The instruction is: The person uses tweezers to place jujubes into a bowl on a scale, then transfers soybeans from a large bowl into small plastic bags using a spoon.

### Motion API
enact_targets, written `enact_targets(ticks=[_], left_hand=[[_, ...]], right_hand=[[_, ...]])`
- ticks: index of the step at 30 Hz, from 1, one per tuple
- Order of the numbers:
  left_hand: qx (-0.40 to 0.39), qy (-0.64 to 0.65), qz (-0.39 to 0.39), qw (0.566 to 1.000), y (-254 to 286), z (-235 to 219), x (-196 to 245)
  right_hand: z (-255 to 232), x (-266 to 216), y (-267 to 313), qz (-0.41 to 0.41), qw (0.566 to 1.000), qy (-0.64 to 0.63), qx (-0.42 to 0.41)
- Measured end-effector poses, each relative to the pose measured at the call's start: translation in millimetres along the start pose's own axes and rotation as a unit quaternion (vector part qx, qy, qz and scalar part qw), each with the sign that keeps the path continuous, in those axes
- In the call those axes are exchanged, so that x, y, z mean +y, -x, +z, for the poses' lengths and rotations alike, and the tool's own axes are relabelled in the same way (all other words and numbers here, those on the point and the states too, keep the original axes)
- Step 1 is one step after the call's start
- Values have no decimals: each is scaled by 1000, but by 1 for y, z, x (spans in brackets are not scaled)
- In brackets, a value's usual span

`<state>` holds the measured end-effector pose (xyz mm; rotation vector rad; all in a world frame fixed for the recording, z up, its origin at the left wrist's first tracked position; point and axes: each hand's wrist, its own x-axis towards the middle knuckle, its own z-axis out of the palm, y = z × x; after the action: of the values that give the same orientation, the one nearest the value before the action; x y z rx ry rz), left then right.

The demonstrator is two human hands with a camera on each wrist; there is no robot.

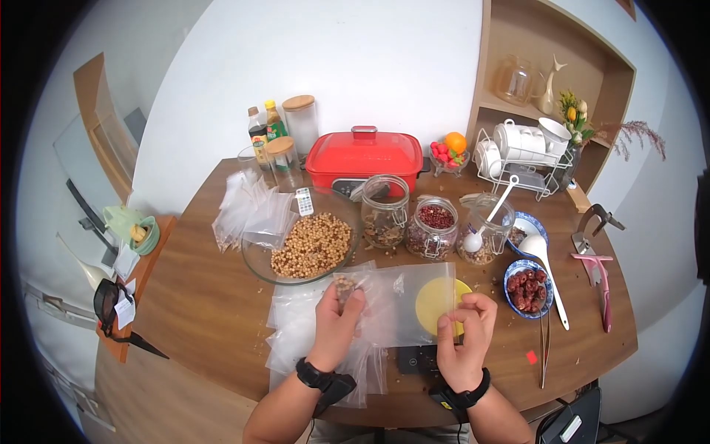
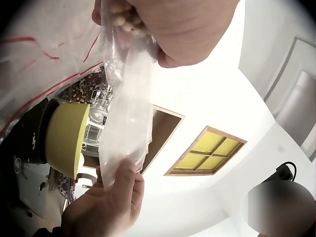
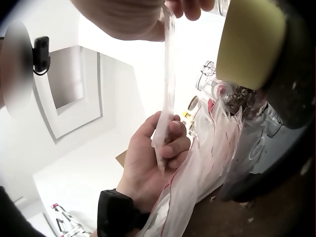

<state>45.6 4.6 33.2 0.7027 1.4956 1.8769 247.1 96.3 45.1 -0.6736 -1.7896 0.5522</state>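
Observation:
A clear plastic zip bag (image 1: 392, 311) stretches between both hands above the table. My left hand (image 1: 336, 325) grips its left end, where some pale beans (image 2: 126, 19) are gathered under the thumb. At the opposite edge my right hand (image 1: 467, 340) pinches the plastic between thumb and fingers. Behind the bag, partly seen through it, is a yellow bowl (image 2: 66, 138) on a dark kitchen scale (image 1: 411, 360). Below my left hand lies a spread of flat zip bags (image 1: 292, 337), some edged with red lines in the wrist views.
A glass bowl of tan beans (image 1: 314, 248) stands left, with filled bags (image 1: 248, 203) beside it. Glass jars (image 1: 433, 229), a red cooker (image 1: 362, 159) and a dish rack (image 1: 518, 159) are behind. Right are a bowl of dates (image 1: 527, 288), a white spoon (image 1: 547, 274) and tweezers (image 1: 545, 351).

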Motion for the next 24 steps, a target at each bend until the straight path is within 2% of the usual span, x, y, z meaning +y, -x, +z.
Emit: enact_targets(ticks=[3,6,9,15,18,21,24], left_hand=[[-15,-18,10,1000,-1,-3,-3],[-17,-27,9,999,-1,-3,-3],[-19,-35,12,999,-1,-3,-4],[-35,-26,1,999,-2,-5,-4],[-39,-21,-3,999,-2,-5,-5],[-45,-19,-5,999,-2,-6,-4],[-48,-25,-5,999,-2,-6,-3]], right_hand=[[-3,-5,2,-52,997,60,16],[-9,-2,-3,-109,993,48,-28],[-8,3,3,-62,997,19,-49],[-3,6,10,-28,999,7,-23],[-3,13,19,28,998,-29,-57],[-2,12,13,-36,996,-44,-63],[-3,4,8,-29,997,-47,-51]])
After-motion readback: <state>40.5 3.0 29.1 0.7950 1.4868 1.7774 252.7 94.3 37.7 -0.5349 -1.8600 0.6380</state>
